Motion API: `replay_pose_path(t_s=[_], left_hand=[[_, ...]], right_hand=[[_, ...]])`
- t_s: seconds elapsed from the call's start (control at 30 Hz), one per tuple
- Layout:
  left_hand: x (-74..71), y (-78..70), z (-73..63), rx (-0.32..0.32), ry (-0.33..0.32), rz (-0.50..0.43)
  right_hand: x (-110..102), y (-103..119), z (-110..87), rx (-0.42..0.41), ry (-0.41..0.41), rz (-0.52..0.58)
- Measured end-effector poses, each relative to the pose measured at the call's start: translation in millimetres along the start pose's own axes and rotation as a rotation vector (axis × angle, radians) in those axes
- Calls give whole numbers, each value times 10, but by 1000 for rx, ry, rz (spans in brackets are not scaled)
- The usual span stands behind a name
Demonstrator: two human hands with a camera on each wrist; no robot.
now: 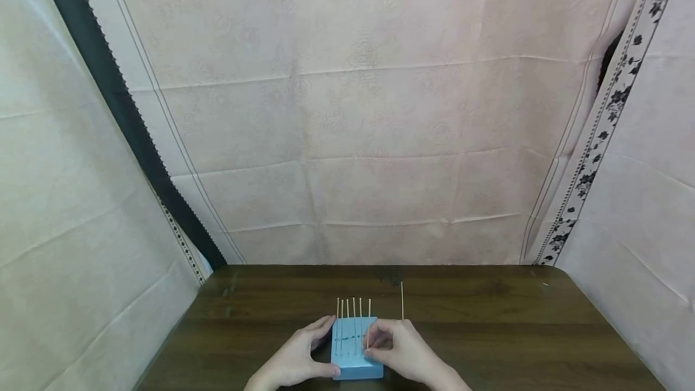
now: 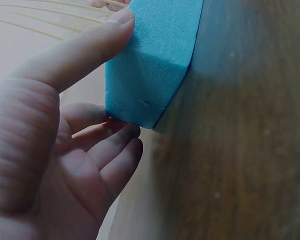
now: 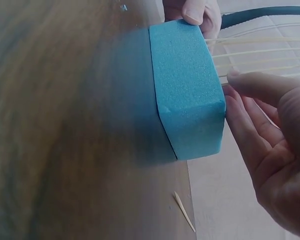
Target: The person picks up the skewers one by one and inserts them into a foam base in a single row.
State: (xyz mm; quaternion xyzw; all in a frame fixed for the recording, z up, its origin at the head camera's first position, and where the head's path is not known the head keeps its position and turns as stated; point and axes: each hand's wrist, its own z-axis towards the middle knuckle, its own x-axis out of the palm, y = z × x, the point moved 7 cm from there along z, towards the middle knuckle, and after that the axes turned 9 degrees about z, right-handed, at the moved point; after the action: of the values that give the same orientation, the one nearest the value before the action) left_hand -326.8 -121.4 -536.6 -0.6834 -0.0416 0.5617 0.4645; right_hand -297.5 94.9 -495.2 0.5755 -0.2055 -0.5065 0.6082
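A light-blue foam block (image 1: 347,365) sits on the table with several thin wooden sticks (image 1: 348,308) standing up from its top. My left hand (image 1: 301,352) grips its left side, thumb at the near corner and fingers toward the far one. In the left wrist view the thumb presses the edge of the block (image 2: 145,75). My right hand (image 1: 404,352) pinches the rightmost stick (image 1: 370,308) low down, between thumb and fingers. The right wrist view shows those fingertips right at the top face of the block (image 3: 187,70); the stick's lower end is hidden there.
A loose stick (image 1: 402,300) lies on the dark wooden table (image 1: 478,318) just beyond my right hand; its pointed end (image 3: 184,211) shows in the right wrist view. Pale cloth (image 1: 380,137) hangs behind the table and along both sides.
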Motion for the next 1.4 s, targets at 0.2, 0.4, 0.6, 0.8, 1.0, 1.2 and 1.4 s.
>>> replay_pose_path(t_s=[0.2,0.4,0.6,0.8,1.0,1.2,1.4], left_hand=[[-13,-4,7,15,-5,20],[-15,-7,-2,13,-11,22],[6,-5,-22,-10,2,16],[29,-22,-29,-33,7,23],[11,-7,-21,-28,-3,32],[-24,10,-22,-20,-6,34],[-27,-13,-25,-13,-4,44]], right_hand=[[-22,0,-7,12,14,25],[-23,-46,-5,51,25,78],[-31,-66,-38,87,76,165],[-274,-79,-101,114,43,197],[-662,-278,-105,212,-111,165],[-811,-508,-75,323,-195,115],[-830,-621,-47,382,-286,76]])
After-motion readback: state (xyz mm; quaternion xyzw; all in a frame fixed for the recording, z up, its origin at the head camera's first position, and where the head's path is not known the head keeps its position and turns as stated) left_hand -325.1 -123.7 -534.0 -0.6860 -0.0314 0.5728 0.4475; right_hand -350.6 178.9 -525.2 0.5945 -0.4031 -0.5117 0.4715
